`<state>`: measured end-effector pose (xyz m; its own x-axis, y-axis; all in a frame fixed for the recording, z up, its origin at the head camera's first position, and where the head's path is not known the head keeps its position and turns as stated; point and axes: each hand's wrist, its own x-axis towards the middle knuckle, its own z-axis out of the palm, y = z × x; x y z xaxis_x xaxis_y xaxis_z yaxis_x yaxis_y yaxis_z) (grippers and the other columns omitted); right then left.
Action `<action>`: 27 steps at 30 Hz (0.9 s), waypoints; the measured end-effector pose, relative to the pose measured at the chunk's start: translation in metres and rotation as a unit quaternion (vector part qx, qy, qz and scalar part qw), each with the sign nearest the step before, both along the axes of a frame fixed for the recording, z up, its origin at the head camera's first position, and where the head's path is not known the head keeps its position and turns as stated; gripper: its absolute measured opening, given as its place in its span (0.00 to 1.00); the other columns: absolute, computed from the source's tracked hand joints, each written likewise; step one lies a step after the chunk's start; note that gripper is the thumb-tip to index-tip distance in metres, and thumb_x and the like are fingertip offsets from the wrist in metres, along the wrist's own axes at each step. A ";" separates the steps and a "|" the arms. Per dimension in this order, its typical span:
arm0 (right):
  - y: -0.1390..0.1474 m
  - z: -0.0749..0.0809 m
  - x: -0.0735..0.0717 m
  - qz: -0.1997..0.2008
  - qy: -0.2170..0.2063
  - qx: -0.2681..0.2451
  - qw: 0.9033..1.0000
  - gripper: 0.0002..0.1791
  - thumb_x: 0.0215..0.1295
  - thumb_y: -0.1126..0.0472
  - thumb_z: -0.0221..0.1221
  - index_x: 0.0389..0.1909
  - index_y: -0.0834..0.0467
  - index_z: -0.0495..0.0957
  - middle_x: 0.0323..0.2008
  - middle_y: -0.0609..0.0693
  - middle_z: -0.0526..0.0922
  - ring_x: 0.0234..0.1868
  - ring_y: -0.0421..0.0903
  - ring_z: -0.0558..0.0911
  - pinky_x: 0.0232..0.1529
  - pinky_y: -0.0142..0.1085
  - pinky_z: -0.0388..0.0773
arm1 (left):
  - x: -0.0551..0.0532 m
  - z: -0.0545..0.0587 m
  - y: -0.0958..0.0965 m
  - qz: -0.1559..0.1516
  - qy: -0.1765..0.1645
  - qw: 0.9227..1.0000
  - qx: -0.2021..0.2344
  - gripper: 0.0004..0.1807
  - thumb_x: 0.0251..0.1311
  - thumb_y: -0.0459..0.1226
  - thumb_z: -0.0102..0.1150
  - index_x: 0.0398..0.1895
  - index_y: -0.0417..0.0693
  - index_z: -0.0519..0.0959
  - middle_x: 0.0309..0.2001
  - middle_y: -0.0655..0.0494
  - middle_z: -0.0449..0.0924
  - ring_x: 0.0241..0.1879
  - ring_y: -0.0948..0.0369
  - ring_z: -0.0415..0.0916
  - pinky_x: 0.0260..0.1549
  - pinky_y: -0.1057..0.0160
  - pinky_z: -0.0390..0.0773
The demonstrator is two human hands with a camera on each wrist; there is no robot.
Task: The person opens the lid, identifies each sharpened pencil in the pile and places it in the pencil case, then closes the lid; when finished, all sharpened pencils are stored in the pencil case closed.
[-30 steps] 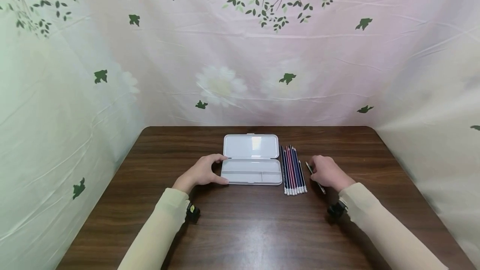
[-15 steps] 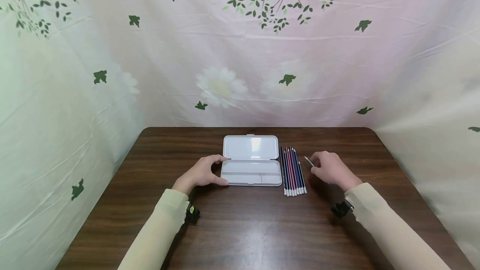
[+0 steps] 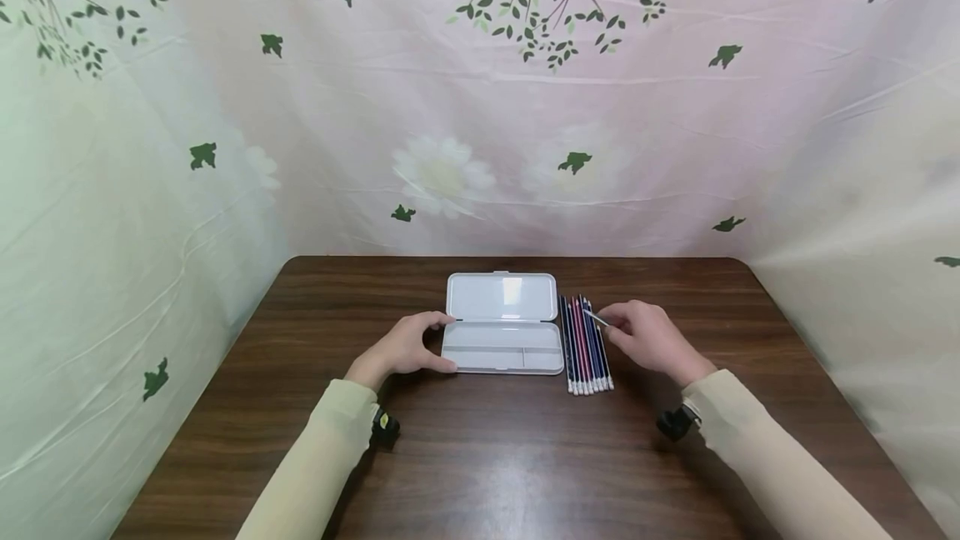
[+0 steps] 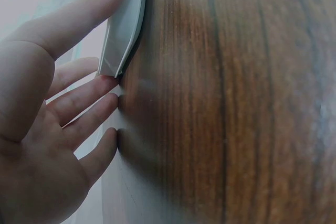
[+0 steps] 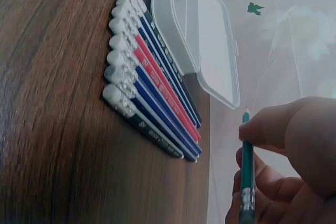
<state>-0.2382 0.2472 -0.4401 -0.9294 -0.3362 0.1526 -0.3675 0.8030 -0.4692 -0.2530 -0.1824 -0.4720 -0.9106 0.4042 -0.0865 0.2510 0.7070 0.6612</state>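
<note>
A white pencil case (image 3: 480,337) lies with its lid raised back, its divided compartments showing. At its left end, my left hand (image 3: 403,346) holds it between the thumb on the front edge and the fingers at the back. The left wrist view shows the thumb on the case wall (image 4: 126,22). A green pencil (image 5: 247,169) is pinched between thumb and fingers of my right hand (image 3: 651,342), lifted off the table, tip pointing away. It hovers over the right side of a row of pencils (image 3: 581,348), whose white erasers face me.
The row, in dark blue, black and red, lies side by side just right of the case. All stands on a brown wood-grain table (image 3: 480,465). A printed cloth backdrop (image 3: 495,123) encloses the back and sides.
My right hand has picked the green pencil up from the table and carried it left toward the row. The left hand keeps its place on the pencil case.
</note>
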 end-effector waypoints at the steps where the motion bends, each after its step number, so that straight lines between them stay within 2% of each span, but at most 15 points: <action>1: -0.002 0.000 0.000 0.004 0.000 -0.001 1.000 0.13 0.71 0.66 0.63 0.53 0.63 0.86 0.39 0.52 0.88 0.37 0.45 0.83 0.39 0.44 0.82 | 0.000 0.000 0.000 0.000 0.000 1.000 0.000 0.45 0.45 0.51 0.86 0.69 0.53 0.78 0.64 0.50 0.78 0.64 0.51 0.72 0.67 0.46 0.72; 5: -0.009 0.000 0.001 0.023 -0.005 -0.001 1.000 0.14 0.73 0.65 0.63 0.56 0.61 0.86 0.41 0.52 0.88 0.39 0.45 0.83 0.41 0.46 0.84 | 0.000 -0.001 0.000 -0.001 -0.001 1.000 0.002 0.45 0.45 0.51 0.87 0.69 0.53 0.78 0.64 0.50 0.78 0.64 0.51 0.72 0.67 0.46 0.72; 8: -0.016 -0.001 0.002 0.034 0.000 -0.001 0.999 0.12 0.72 0.65 0.65 0.54 0.61 0.86 0.40 0.51 0.88 0.38 0.44 0.84 0.41 0.45 0.85 | 0.000 -0.001 0.000 -0.001 -0.001 1.000 0.003 0.45 0.45 0.51 0.87 0.69 0.53 0.78 0.64 0.50 0.78 0.64 0.51 0.72 0.67 0.45 0.72; 13: -0.030 -0.002 0.003 0.058 0.043 -0.002 0.997 0.08 0.68 0.66 0.68 0.46 0.60 0.89 0.38 0.50 0.88 0.35 0.41 0.83 0.37 0.41 0.82 | 0.000 -0.001 0.000 -0.001 0.001 1.000 0.003 0.45 0.44 0.51 0.87 0.69 0.53 0.78 0.64 0.50 0.78 0.64 0.51 0.72 0.67 0.46 0.72; 16: -0.039 -0.003 0.003 0.074 0.061 0.001 0.995 0.06 0.66 0.68 0.69 0.43 0.61 0.89 0.39 0.51 0.90 0.38 0.44 0.85 0.39 0.43 0.84 | 0.000 -0.001 -0.001 -0.001 0.002 1.000 0.005 0.45 0.44 0.51 0.87 0.69 0.53 0.78 0.64 0.50 0.78 0.64 0.51 0.72 0.67 0.46 0.72; 20: -0.051 -0.003 0.004 0.086 0.053 0.005 0.995 0.07 0.66 0.70 0.69 0.43 0.61 0.89 0.40 0.52 0.90 0.40 0.45 0.87 0.42 0.45 0.85 | 0.000 -0.002 -0.001 -0.002 0.000 1.000 0.005 0.45 0.45 0.51 0.86 0.69 0.54 0.78 0.65 0.51 0.78 0.65 0.51 0.72 0.67 0.46 0.72; 27: -0.074 -0.006 0.004 0.118 0.046 0.014 0.992 0.11 0.65 0.72 0.68 0.46 0.61 0.89 0.41 0.51 0.90 0.38 0.43 0.86 0.41 0.42 0.85 | -0.001 -0.003 -0.001 -0.001 0.001 1.000 0.005 0.45 0.45 0.51 0.86 0.69 0.55 0.78 0.65 0.51 0.77 0.64 0.52 0.72 0.67 0.45 0.72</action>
